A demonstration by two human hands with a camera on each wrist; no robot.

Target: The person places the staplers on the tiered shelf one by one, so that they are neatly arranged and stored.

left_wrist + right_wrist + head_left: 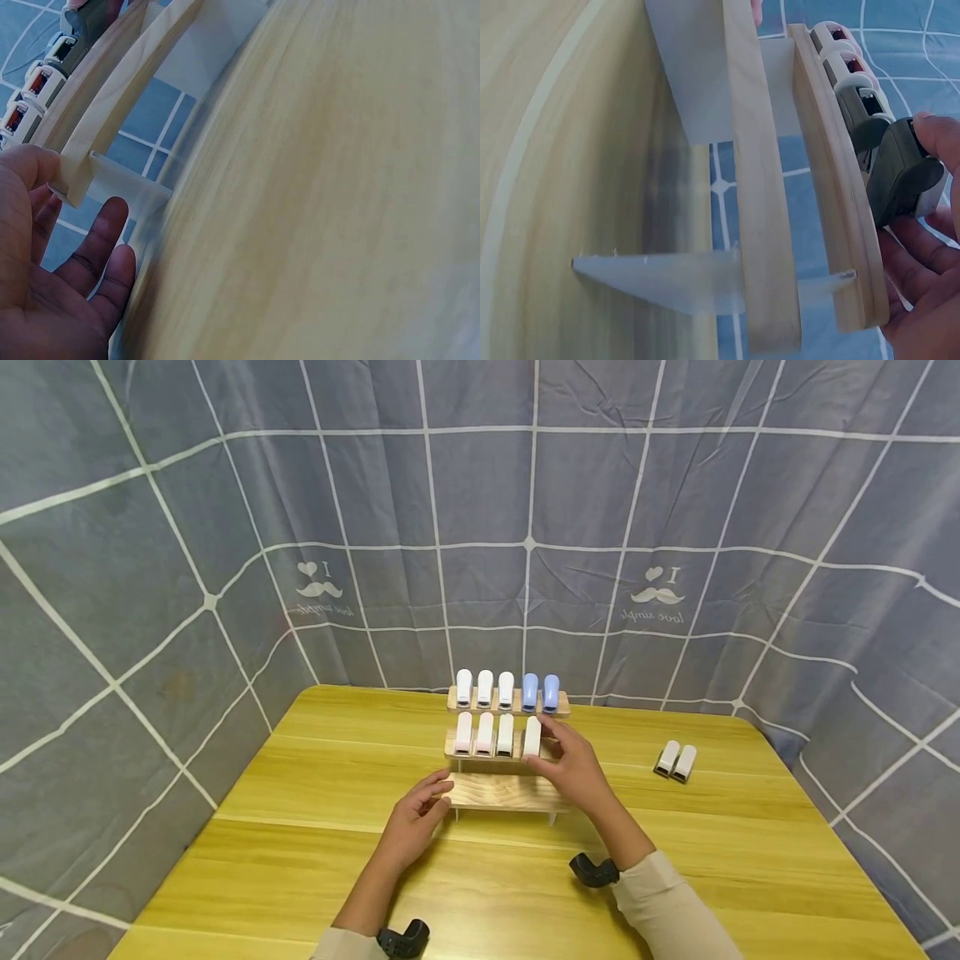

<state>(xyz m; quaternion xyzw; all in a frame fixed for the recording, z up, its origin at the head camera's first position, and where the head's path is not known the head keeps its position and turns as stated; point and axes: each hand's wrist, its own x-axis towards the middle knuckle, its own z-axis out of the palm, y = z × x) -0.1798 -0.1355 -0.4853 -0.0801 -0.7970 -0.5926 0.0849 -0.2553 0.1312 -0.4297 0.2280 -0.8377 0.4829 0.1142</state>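
My right hand point(573, 768) pinches a small white-topped stapler point(532, 737) between thumb and fingers, at the right part of the middle shelf. In the right wrist view this stapler point(900, 169) shows a dark grey body and leans beside its neighbour, close over the shelf board. Left of it on that shelf stand a white stapler point(505, 735) and two pale pink staplers point(475, 733). My left hand point(412, 818) rests at the left end of the bottom shelf point(506, 792), fingers loose; in the left wrist view the thumb touches the board's end.
Three white staplers point(485, 689) and two blue staplers point(541, 692) stand on the top shelf. Two more white staplers point(675, 761) lie on the yellow wooden table point(300, 852) at the right. A grey checked curtain point(480, 527) surrounds the table's back and sides.
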